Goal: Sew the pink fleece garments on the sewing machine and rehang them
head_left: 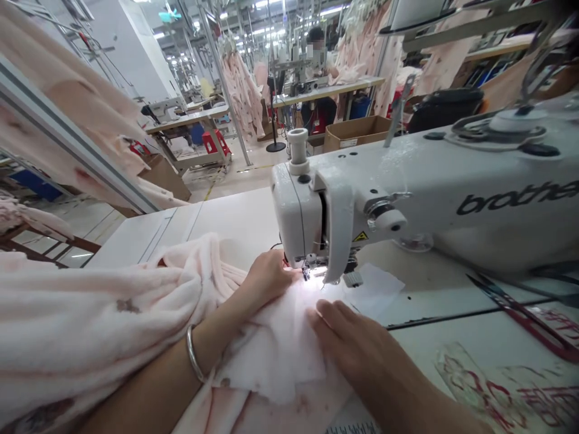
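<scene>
A white sewing machine (420,181) stands on the white table (226,220). Pale pink fleece fabric (90,319) lies across the table and under the needle (306,271), lit by the machine's lamp. My left hand (266,277) rests on the fabric just left of the needle, fingers curled and pressed onto the cloth; a silver bangle (194,355) is on that wrist. My right hand (353,337) lies flat on the fabric in front of the needle, fingers stretched toward it.
Scissors with red handles (520,310) lie on the table to the right. A person sits at another sewing table (325,90) far behind. Pink garments (239,90) hang on racks; a cardboard box (355,132) stands on the floor.
</scene>
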### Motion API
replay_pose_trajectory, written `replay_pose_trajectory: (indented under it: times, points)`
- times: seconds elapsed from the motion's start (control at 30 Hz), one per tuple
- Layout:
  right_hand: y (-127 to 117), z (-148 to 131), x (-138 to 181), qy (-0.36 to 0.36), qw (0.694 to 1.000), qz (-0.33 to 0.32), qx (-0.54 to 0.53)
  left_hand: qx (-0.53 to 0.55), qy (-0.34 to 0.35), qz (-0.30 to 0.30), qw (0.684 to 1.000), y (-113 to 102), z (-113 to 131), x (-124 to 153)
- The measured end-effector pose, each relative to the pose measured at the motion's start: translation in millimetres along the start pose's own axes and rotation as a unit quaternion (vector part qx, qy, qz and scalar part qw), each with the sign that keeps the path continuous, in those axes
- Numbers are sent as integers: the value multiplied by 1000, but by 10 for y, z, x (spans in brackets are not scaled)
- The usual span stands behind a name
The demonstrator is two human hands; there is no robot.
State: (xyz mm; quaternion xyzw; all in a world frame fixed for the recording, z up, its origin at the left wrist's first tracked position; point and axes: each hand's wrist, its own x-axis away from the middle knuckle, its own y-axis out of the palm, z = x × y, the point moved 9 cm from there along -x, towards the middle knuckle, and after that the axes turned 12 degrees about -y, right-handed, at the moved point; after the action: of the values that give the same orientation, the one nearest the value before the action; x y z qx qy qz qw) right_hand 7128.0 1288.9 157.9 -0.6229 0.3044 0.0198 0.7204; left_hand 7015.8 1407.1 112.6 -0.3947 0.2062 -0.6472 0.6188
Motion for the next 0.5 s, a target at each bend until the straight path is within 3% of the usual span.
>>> replay_pose_trajectory:
  times: [0.1,0.23,0.4,0.5]
  points:
    - [158,-21,-14,5,999,-36,-17,-1,3,-1,1000,15,-12,8]
    - [41,143,58,32,998,4,-47,5,-12,-1,1000,27,-35,36]
    - [20,338,185,53,994,-55,-84,-9,-35,35,999,16,-66,76]
    - [52,327,192,50,995,-49,-77,-21,-39,43,998,30,-79,84]
